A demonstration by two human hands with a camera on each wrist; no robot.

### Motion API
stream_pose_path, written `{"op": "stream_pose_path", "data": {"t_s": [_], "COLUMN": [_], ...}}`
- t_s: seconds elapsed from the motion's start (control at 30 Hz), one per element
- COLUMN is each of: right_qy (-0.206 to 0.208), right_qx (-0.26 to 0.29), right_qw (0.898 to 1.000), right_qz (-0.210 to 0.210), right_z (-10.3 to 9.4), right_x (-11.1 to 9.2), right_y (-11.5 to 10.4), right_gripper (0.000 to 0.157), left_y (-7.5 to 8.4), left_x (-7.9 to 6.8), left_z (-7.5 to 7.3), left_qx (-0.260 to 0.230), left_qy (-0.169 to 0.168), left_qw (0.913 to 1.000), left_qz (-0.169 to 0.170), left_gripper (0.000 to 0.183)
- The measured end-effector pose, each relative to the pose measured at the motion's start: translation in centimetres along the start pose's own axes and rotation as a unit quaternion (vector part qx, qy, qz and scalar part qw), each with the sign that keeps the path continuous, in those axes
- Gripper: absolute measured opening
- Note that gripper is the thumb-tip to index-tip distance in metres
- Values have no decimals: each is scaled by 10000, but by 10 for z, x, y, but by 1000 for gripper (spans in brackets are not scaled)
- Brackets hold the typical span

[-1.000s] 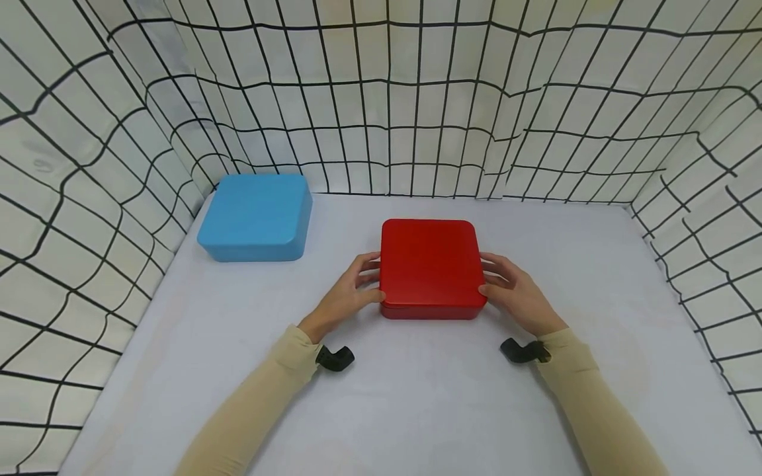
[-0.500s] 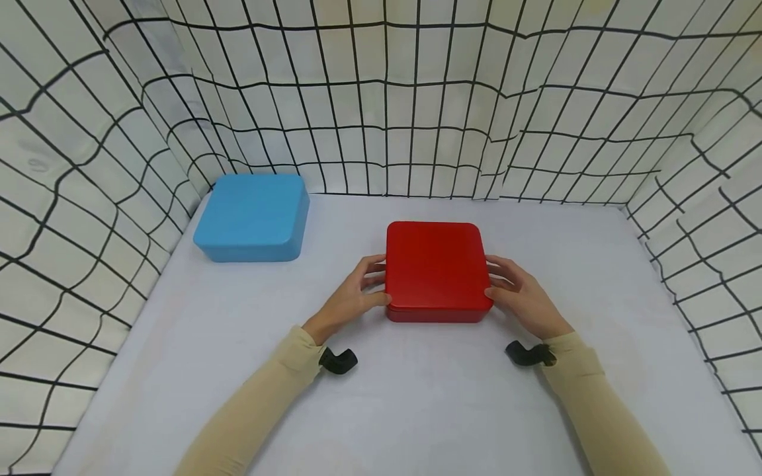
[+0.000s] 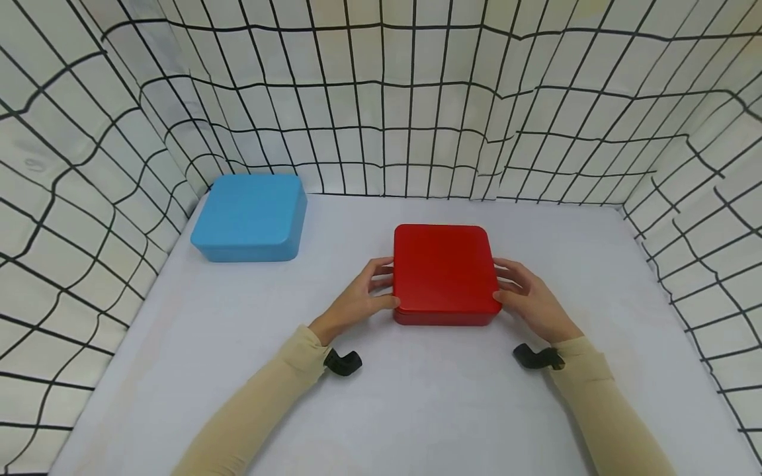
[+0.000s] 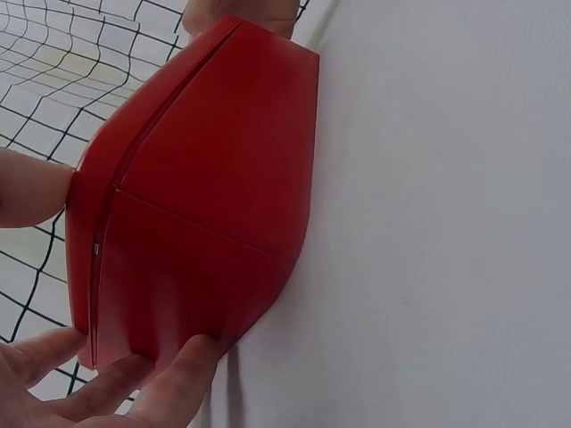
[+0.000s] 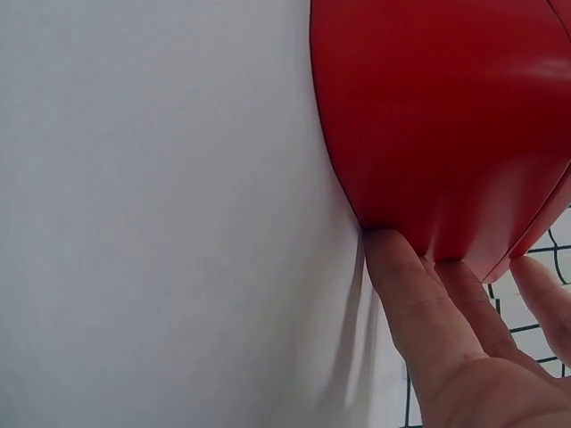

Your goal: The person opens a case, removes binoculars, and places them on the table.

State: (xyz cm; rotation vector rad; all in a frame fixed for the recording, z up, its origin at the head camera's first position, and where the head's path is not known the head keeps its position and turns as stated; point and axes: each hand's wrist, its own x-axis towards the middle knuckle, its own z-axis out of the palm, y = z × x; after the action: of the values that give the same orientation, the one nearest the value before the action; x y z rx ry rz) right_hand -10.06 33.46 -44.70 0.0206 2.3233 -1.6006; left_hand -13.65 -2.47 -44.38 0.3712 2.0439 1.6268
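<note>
A red box (image 3: 445, 270) with rounded corners and a closed lid stands between the two hands in the head view. My left hand (image 3: 360, 296) touches its left side, the thumb at the near left corner. In the left wrist view, that thumb meets the lid edge of the box (image 4: 214, 143) and the fingertips lie on the side wall. My right hand (image 3: 532, 297) touches the opposite side in the same way. The right wrist view has nearly straight fingers (image 5: 419, 303) against the wall of the box (image 5: 446, 107). Whether the base touches the table is hard to tell.
A blue box (image 3: 250, 217) of similar shape sits at the back left of the white table (image 3: 417, 403). Black wire grid panels (image 3: 381, 109) rise along the back and both sides. Black curved pieces (image 3: 343, 363) stick out at the wrists.
The red box and both hands have shifted slightly to the right and toward the near side. Their contact with it looks the same. The whole head view has drifted a little.
</note>
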Motion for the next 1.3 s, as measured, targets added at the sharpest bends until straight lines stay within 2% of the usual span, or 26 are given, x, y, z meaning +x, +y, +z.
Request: {"op": "stream_pose_path", "data": {"t_s": [0.23, 1.3], "right_qy": [100, 99], "right_qx": [-120, -157], "right_qw": [9998, 9997], "right_qz": [90, 170], "right_z": [-7, -29], "right_x": [-9, -25], "right_y": [3, 11], "right_gripper": [75, 76], "left_y": [0, 3], "left_x": [4, 12], "left_z": [8, 33], "left_qx": [-15, -21], "left_qy": [-151, -184], "left_qw": [9998, 9997], "left_qz": [84, 185], "left_gripper": [81, 79]}}
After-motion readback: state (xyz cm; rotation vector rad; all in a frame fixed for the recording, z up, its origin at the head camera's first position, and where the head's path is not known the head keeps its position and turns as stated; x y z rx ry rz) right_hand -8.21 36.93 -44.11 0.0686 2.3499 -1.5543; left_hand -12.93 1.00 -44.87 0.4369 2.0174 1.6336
